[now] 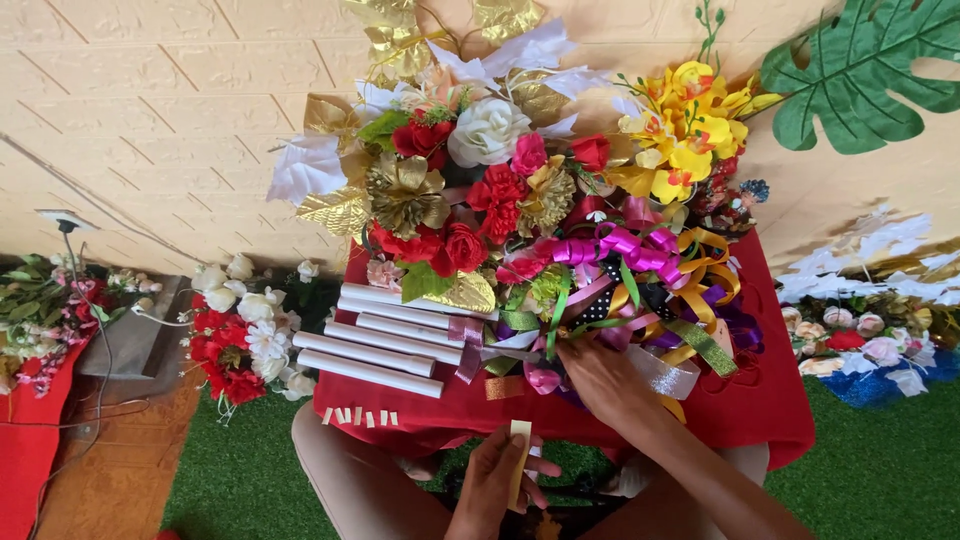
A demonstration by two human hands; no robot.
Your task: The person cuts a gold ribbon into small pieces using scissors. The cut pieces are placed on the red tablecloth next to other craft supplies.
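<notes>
Nearest me, low in view, my left hand (492,480) pinches a short strip of pale tape (519,462) between thumb and fingers, the strip standing roughly upright with its long axis running near to far.

Far off on the left lie a heap of artificial flowers on the floor (45,300) and a grey cable (100,330). Next comes a cluster of red and white fabric roses (240,335) beside the table. On the red tablecloth (770,400), white paper rolls (385,345) lie side by side, their long axes running left to right, and a row of small cut tape pieces (360,417) sticks along the near edge of the cloth.

Right of the rolls stands the big bouquet (470,190) of red, white and gold flowers, with a mass of curled ribbons (630,280) in pink, purple, gold and green at its near side. My right hand (605,385) reaches up into the bottom of those ribbons, fingers curled among them; whether they grip a ribbon I cannot tell. The ribbons lie up and right of the tape, and the right hand is already touching them, while the left sits nearer me, just apart from the table edge.

Further right are yellow orchids (685,125), a green leaf on the wall (860,70), and white and pink flowers (860,330) on the green turf.
</notes>
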